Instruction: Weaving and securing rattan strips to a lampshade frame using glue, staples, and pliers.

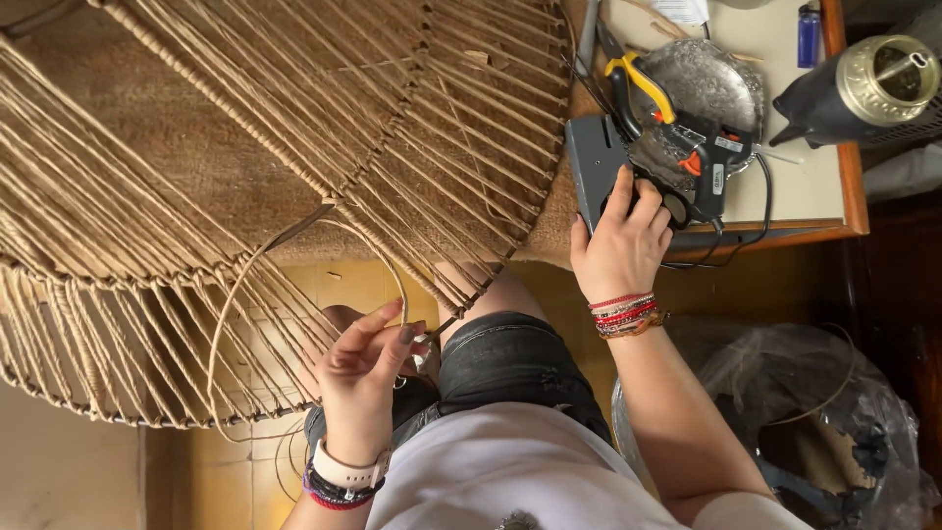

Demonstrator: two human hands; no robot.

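**Cord pinched in one hand, glue gun under the other**

The left hand (368, 358) is pinching a thin tan cord (228, 314) between thumb and fingertips, fingers narrowed on the strand, which is looping down and back up to the woven frame (294, 147). That frame, a large round piece wrapped in the same cord, is lying across the person's lap and spreading over the upper left of the view. The right hand (620, 247) is reaching to the tabletop (795, 186), fingers curling over the grip of a black glue gun (687, 157) with an orange trigger; whether the grasp is fully closed I cannot tell. Just beside the gun, a metal dish (711, 83) and yellow-handled pliers (638, 83) are resting, with a blue lighter (809, 34) near the far edge
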